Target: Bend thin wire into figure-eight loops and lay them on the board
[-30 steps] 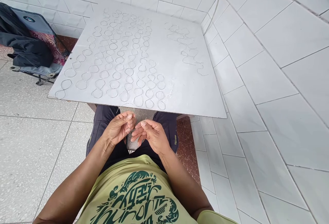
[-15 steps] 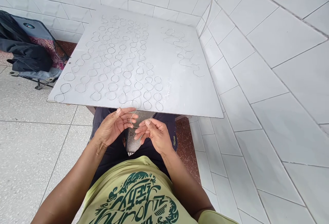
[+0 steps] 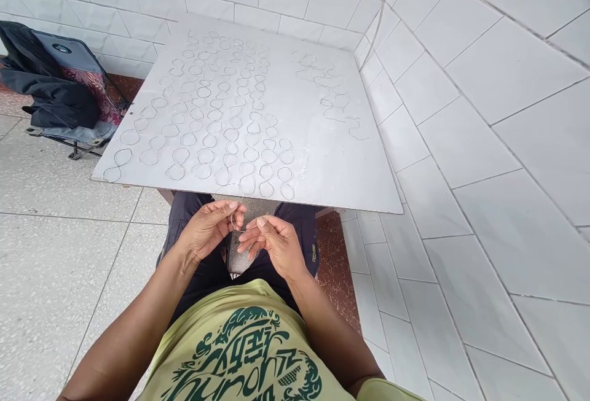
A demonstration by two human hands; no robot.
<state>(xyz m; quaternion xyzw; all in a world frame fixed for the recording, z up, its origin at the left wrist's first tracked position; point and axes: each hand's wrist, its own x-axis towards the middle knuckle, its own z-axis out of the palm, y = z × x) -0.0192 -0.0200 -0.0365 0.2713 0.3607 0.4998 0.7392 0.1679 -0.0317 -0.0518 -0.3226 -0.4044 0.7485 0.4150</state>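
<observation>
A thin curved wire (image 3: 232,219) is held between my two hands, just off the near edge of the white board (image 3: 341,174). My left hand (image 3: 209,224) pinches it between thumb and forefinger where its bends cross. In my right hand (image 3: 275,238), the thumb and forefinger are closed on the wire's other end, with the lower fingers loosely spread. Part of the wire's upper loop overlaps the board's edge in view and is faint. Wire figure-eights (image 3: 178,164) lie in rows on the board's left and middle.
Several loose wavy wires (image 3: 334,94) lie on the board's right part. A folding chair (image 3: 87,81) with dark cloth (image 3: 59,97) on it stands at the left. Tiled walls close off the back and the right side. A cable (image 3: 378,20) hangs in the corner.
My left hand's thumb and forefinger have closed on the wire, where the fingers were more stretched out. The wire has shifted slightly left and down. My right hand keeps its pinch.
</observation>
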